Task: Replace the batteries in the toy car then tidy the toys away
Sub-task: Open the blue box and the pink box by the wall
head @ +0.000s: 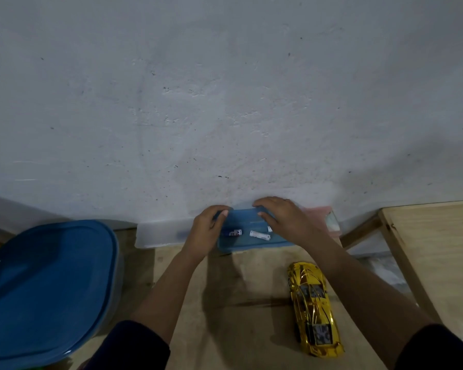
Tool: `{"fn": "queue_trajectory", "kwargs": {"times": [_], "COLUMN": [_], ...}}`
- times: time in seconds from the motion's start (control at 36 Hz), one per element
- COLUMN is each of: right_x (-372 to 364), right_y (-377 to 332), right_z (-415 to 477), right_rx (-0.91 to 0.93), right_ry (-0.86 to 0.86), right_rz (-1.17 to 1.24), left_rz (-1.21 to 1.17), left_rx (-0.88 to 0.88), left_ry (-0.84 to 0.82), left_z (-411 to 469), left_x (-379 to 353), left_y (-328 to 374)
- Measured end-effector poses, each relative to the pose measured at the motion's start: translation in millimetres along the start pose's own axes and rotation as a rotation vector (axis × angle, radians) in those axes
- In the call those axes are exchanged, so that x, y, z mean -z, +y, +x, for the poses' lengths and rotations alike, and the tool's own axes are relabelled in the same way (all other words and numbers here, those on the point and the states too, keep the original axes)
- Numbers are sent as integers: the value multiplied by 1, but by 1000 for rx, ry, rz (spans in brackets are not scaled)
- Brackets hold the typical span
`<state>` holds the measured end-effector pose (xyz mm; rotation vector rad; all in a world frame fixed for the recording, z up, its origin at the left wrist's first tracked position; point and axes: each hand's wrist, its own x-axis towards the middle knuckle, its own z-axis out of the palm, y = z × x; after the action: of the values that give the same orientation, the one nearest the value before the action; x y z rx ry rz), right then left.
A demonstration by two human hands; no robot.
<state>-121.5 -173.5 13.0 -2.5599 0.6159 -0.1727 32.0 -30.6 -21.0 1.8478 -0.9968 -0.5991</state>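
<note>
A shiny gold toy car (313,308) lies on the wooden table, near my right forearm. At the table's far edge, against the wall, sits a small blue tray (249,243) with batteries in it: a dark blue one (232,232) and a white one (259,235). My left hand (206,232) grips the tray's left end, thumb curled over the far rim. My right hand (284,217) holds the tray's right end, with its fingers over the far rim and covering that part of the tray.
A large bin with a blue lid (43,287) stands at the left. A clear plastic box (158,236) lies along the wall left of the tray, and a pinkish one (329,217) to its right. A second wooden table (439,257) stands at the right.
</note>
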Motion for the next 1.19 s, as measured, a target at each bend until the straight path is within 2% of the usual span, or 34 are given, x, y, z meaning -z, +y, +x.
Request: {"fn": "queue_trajectory", "kwargs": {"times": [0.06, 0.14, 0.22, 0.42, 0.5, 0.78, 1.0, 1.19], "right_x": [-4, -9, -17, -32, -36, -43, -45, -57], "right_y": [3, 1, -1, 5, 4, 0, -1, -12], "right_z": [-8, -26, -40, -50, -50, -55, -51, -43], "right_rx": [47, 10, -49, -234, -234, -256, -223, -210], "right_ry": [111, 268, 311, 128, 75, 39, -22, -75], "right_rz": [-12, -7, -52, -129, -202, -194, -278, -220], "left_rz": [-16, -53, -80, -83, -92, -98, -130, -203], "left_rx": [32, 58, 90, 119, 123, 123, 110, 129], "left_ry": [9, 15, 22, 35, 35, 31, 29, -28], "left_z": [0, 0, 2, 2, 2, 0, -1, -4], "left_x": [2, 3, 3, 3, 4, 6, 6, 10], "left_y": [0, 0, 0, 3, 4, 2, 2, 0]}}
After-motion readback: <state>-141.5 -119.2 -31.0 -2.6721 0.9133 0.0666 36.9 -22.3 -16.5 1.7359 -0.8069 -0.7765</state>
